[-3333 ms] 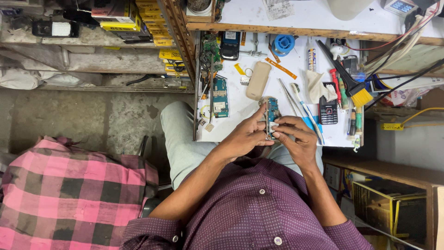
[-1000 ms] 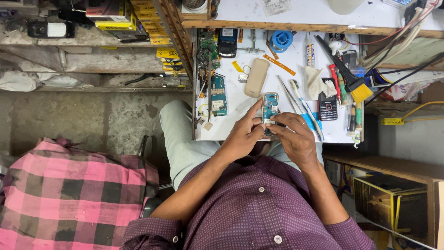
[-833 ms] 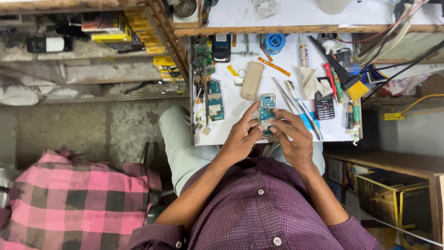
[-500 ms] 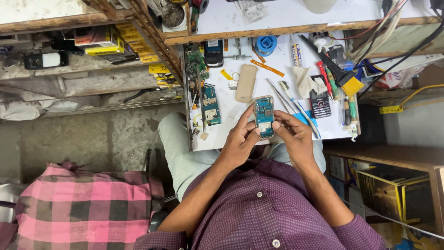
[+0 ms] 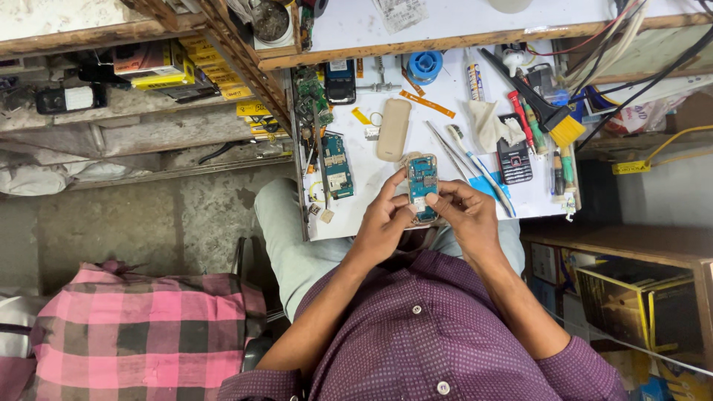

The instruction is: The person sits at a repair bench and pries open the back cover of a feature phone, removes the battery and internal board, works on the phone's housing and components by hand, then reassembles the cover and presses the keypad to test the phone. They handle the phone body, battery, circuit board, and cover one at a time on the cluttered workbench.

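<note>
An opened small phone (image 5: pixel 422 187) with its teal circuit board showing is held upright above the near edge of the white worktable (image 5: pixel 371 215). My left hand (image 5: pixel 385 220) grips its left side, fingers along the edge. On the other side my right hand (image 5: pixel 466 217) holds it, thumb and fingers pressing on its lower part. Both forearms reach out from a purple shirt.
On the table lie a beige phone cover (image 5: pixel 392 129), a green circuit board (image 5: pixel 336 165), a black keypad phone (image 5: pixel 514 159), a brush (image 5: pixel 546 108), a toothbrush (image 5: pixel 475 163), a blue solder spool (image 5: pixel 425 65) and screwdrivers. Shelves with yellow boxes (image 5: pixel 152 67) stand left; a pink checked cloth (image 5: pixel 141 334) lies lower left.
The view has shifted slightly. Both hands have lifted the opened phone a little farther over the table and kept their grip on it; the fingers of my right hand shifted on its lower part.
</note>
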Action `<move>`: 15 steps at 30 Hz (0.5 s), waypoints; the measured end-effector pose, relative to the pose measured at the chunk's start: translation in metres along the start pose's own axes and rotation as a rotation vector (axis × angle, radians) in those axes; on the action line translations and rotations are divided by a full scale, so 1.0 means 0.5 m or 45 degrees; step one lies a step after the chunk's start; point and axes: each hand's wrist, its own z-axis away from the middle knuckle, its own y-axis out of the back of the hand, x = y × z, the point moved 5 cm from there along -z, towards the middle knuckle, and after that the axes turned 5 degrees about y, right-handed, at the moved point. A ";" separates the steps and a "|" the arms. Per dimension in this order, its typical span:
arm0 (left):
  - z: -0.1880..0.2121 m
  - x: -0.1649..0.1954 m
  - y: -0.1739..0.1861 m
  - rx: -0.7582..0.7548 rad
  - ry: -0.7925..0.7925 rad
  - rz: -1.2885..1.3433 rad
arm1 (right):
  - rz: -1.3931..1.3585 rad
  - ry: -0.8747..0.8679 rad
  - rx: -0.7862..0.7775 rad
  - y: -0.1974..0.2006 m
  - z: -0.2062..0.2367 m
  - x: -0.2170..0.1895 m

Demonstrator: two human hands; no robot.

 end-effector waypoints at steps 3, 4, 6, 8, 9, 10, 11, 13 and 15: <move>-0.012 -0.013 0.004 0.010 0.119 0.167 | 0.023 -0.037 -0.023 -0.004 0.001 0.000; -0.013 -0.015 0.006 0.020 0.135 0.188 | 0.029 -0.040 -0.035 -0.007 0.001 0.000; -0.012 -0.014 0.009 0.064 0.142 0.107 | 0.040 -0.044 -0.054 -0.011 0.001 -0.003; -0.008 -0.009 0.017 0.132 0.123 -0.095 | 0.029 -0.019 -0.058 -0.011 0.004 -0.011; -0.007 -0.003 0.019 0.140 0.081 -0.088 | 0.024 -0.007 -0.061 -0.011 0.006 -0.015; -0.007 0.003 0.020 0.148 0.039 -0.082 | 0.011 -0.004 -0.095 -0.014 0.006 -0.017; -0.008 0.010 0.021 0.155 -0.001 -0.076 | -0.003 -0.002 -0.128 -0.016 0.006 -0.019; -0.011 0.019 0.024 0.204 -0.019 -0.056 | -0.045 0.010 -0.173 -0.020 0.003 -0.021; -0.015 0.030 0.025 0.251 -0.012 -0.083 | -0.102 0.028 -0.196 -0.025 -0.001 -0.019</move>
